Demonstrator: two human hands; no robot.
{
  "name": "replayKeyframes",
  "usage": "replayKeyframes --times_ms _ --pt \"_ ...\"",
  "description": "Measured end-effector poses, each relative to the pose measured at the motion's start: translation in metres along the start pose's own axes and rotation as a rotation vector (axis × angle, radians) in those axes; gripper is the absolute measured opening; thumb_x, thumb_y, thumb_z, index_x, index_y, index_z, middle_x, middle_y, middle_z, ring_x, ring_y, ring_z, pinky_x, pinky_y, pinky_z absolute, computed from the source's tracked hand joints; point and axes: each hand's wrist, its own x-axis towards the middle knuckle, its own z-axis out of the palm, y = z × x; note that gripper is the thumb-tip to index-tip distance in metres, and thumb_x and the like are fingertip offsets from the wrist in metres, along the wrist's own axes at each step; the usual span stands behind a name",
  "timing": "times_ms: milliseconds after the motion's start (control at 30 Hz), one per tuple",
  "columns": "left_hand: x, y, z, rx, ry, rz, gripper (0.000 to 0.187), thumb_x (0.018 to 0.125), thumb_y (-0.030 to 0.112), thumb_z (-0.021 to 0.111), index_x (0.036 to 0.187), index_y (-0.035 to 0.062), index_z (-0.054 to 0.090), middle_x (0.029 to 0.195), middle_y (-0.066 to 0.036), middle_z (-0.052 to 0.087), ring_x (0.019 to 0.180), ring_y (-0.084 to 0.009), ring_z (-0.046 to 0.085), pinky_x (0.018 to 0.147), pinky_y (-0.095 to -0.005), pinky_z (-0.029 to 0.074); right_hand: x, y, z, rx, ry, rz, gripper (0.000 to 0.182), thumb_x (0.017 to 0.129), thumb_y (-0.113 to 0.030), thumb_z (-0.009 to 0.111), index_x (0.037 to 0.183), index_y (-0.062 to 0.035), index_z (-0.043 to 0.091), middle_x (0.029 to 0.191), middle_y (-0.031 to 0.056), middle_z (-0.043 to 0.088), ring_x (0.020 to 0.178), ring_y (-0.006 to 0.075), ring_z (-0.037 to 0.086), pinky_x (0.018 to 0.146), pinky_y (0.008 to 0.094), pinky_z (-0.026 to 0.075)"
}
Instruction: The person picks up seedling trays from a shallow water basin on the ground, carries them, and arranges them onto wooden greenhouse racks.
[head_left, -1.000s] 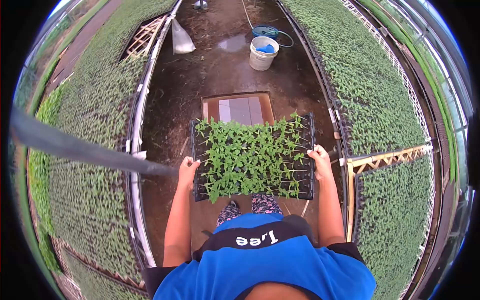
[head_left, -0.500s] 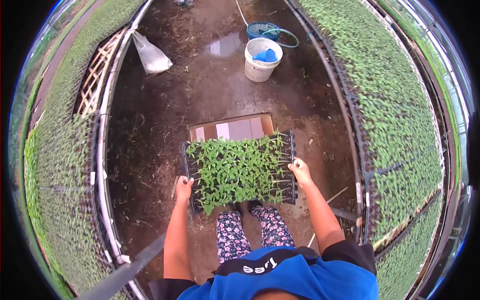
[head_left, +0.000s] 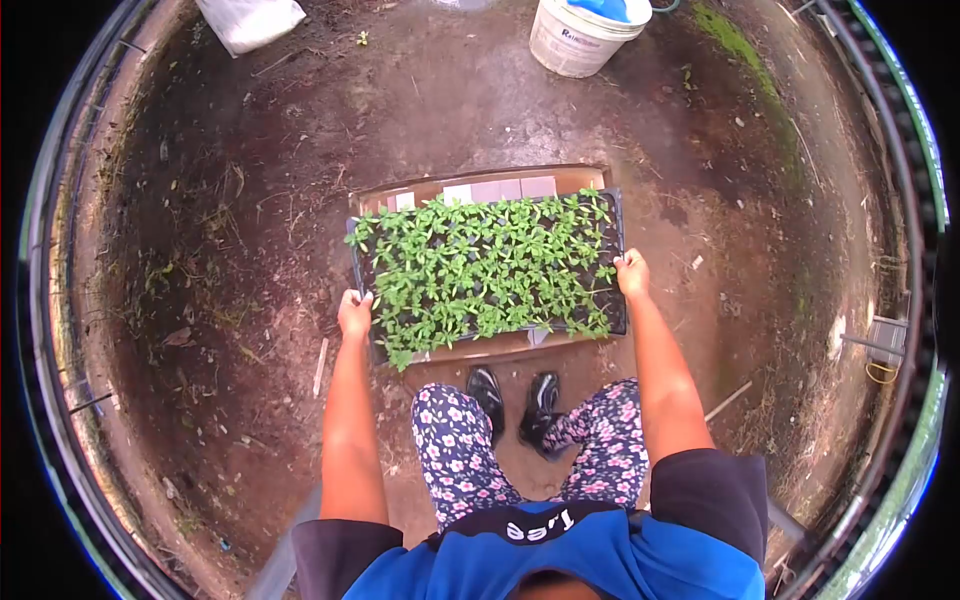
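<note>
A black seedling tray (head_left: 617,290) full of small green seedlings (head_left: 490,265) spans the space between my two hands. My left hand (head_left: 355,313) is closed on the tray's left edge, thumb on top. At the opposite short edge, my right hand (head_left: 632,273) grips the rim the same way. Beneath the tray is an open cardboard box (head_left: 590,180), mostly covered by it; its far side shows light panels inside, and a strip of its near side shows below the tray.
A white bucket (head_left: 575,45) with a blue item (head_left: 603,8) in it stands ahead on the right. A white sack (head_left: 250,20) lies ahead on the left. My black boots (head_left: 541,405) are on the damp soil (head_left: 250,270) just behind the box.
The tray has been lowered over the box, both hands still holding it. My view has tilted down, my knees have bent apart, and the side seedling benches have left the view.
</note>
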Motion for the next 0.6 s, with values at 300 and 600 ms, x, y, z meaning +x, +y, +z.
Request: replayKeyframes --times_ms 300,600 --pt "0.073 -0.105 0.057 -0.06 -0.047 -0.033 0.021 0.076 0.009 0.062 0.067 0.009 0.043 0.06 0.004 0.042 0.055 -0.0076 0.035 0.052 -0.0241 0.033 0.065 0.101 0.094 -0.113 -0.002 0.082 0.028 0.072 -0.019 0.064 0.069 -0.0052 0.041 0.063 0.0138 0.053 0.059 0.0276 0.051 0.061 0.0375 0.042" --pt "0.095 -0.134 0.072 0.534 -0.085 0.003 0.027 0.079 0.017 0.046 0.104 0.0089 0.055 0.093 -0.019 0.059 0.089 -0.0346 0.055 0.077 -0.0384 0.043 0.091 0.126 0.098 -0.412 -0.094 0.199 0.025 0.072 -0.022 0.061 0.095 -0.0126 0.061 0.093 0.0143 0.06 0.089 0.0304 0.057 0.079 0.0374 0.044"
